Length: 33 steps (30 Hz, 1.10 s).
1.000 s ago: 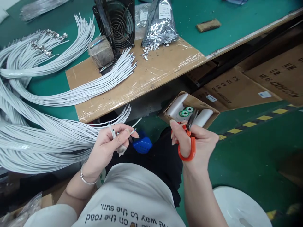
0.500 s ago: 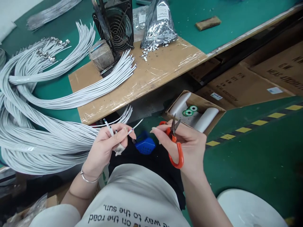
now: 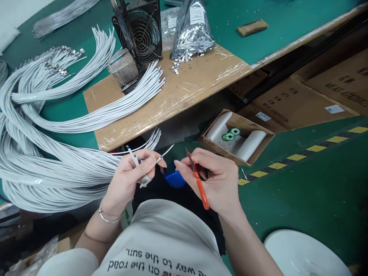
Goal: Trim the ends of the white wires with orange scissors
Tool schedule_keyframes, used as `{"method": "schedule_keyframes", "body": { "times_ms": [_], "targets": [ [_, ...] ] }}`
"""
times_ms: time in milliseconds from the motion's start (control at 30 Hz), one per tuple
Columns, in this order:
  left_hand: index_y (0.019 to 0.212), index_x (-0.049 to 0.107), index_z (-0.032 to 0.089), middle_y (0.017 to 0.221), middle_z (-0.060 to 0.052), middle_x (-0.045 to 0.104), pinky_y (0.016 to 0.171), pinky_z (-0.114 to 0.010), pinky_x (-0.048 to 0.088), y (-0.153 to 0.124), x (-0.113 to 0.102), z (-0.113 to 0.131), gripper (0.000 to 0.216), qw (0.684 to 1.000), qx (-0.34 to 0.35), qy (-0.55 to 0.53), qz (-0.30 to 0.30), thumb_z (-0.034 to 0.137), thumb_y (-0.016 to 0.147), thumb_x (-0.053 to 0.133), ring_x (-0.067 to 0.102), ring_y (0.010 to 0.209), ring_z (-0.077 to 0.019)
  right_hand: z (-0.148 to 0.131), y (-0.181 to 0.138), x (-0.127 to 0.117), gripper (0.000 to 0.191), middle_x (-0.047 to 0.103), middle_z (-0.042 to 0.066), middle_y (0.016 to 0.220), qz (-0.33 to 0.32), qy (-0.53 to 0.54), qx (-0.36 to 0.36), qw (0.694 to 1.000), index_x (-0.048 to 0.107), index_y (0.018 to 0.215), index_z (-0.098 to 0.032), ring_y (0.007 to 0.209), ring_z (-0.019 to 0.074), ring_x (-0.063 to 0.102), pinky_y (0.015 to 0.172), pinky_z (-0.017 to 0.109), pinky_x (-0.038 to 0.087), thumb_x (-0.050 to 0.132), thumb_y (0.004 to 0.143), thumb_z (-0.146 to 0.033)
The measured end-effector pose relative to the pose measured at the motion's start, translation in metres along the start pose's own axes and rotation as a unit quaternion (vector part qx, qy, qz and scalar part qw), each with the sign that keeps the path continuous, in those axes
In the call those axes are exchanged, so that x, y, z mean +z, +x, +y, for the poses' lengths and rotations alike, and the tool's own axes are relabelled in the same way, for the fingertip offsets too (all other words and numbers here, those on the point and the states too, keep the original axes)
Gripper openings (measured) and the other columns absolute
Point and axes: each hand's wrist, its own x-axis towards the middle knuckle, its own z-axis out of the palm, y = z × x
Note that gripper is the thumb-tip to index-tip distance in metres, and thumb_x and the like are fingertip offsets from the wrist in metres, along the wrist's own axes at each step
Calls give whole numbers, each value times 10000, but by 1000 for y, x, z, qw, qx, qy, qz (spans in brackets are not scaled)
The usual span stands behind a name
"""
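My left hand (image 3: 130, 174) is closed round a white cable (image 3: 165, 151), pinched between thumb and finger so that its thin end points up and right. A pale tube-like piece with a dark tip (image 3: 132, 154) and a small whitish lump (image 3: 145, 181) also show at this hand. In my right hand (image 3: 215, 178) is a pair of scissors (image 3: 202, 193) with orange handles, seen edge-on, blades pointing up and left. The scissors and the cable end are apart. Thick bundles of white cables (image 3: 71, 168) lie on the table to the left of my left hand.
A cardboard sheet (image 3: 184, 92) covers the table's edge. On it are a block (image 3: 123, 68), small metal pieces (image 3: 182, 60) and a plastic bag (image 3: 192, 30), with a black fan (image 3: 143, 34) behind. An open carton (image 3: 255, 153) with white rolls stands below. A white round stool (image 3: 304, 255) is lower right.
My right hand has moved left, closer to the cable end, and turned the scissors from a flat view with parted blades to edge-on. My left hand has hardly moved.
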Motion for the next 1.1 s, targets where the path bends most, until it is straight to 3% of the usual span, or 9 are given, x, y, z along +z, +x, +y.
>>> {"method": "schedule_keyframes", "body": {
  "times_ms": [133,333,533,733,867,1100],
  "targets": [
    [1021,833,210,676,-18,514,550,-149,268,1,1,0,198,999,36,-3,17,406,1024,804,389,607,-30,0,-4,-2,387,407,-46,664,-16,-30,-13,999,480,665,-121,600,36,298,526,181,254,751,921,-15],
    [1046,821,220,687,-4,451,546,-111,263,1,4,2,131,999,40,-11,-9,348,1034,793,352,615,-26,4,-9,-1,396,345,-41,666,-28,-109,-34,993,393,666,-126,616,52,269,535,228,225,678,928,-44],
    [1033,782,185,701,7,448,540,-82,303,-1,5,1,219,999,39,11,6,396,1002,831,390,605,-12,6,-10,-1,406,320,-33,663,-32,-132,-44,990,385,647,-122,620,56,250,535,245,212,667,929,-49],
    [943,698,124,608,31,508,530,-93,377,0,12,-4,287,998,59,30,21,369,1005,833,429,522,-2,-4,-3,-1,177,532,-28,723,10,-20,-3,1000,682,831,-135,625,42,409,553,162,342,736,980,-56],
    [924,675,119,624,28,503,521,-68,354,-1,14,-8,295,997,59,40,19,361,1018,816,412,535,2,-10,-1,0,132,664,11,809,-5,39,24,999,729,874,-142,649,66,476,572,193,392,736,998,-100],
    [919,689,118,627,6,523,504,-108,325,-2,17,-12,318,992,79,87,35,396,1007,817,396,535,-22,-13,0,-2,131,528,-36,738,-16,46,13,999,725,892,-135,644,40,453,570,149,379,743,949,-18]
  ]
}}
